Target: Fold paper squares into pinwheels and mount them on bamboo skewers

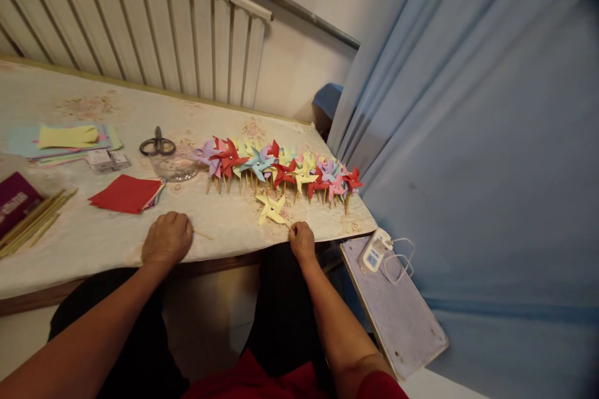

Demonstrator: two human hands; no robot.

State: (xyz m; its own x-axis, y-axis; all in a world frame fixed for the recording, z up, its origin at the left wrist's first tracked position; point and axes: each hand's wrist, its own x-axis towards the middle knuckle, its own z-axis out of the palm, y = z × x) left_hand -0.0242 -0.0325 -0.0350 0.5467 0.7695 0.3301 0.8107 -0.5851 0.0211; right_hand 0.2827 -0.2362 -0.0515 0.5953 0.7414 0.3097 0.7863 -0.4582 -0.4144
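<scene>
In the head view my right hand (302,240) is closed on the stick of a yellow paper pinwheel (272,208), whose blades lie at the table's front edge. My left hand (168,238) rests as a fist on the tabletop, and a thin wooden stick (203,234) pokes out from its right side; the rest of that stick is hidden. Behind the yellow pinwheel stands a long row of paper pinwheels (284,173) in red, yellow, blue, pink and purple. A stack of red paper squares (125,193) lies just beyond my left hand.
Black-handled scissors (158,144) and a clear bag of small metallic pieces (180,171) lie mid-table. Leftward are coloured paper sheets (70,138), small white boxes (107,161) and wooden sticks (37,221). A white power strip (374,252) sits on a stool (407,321) beside a blue curtain (491,137).
</scene>
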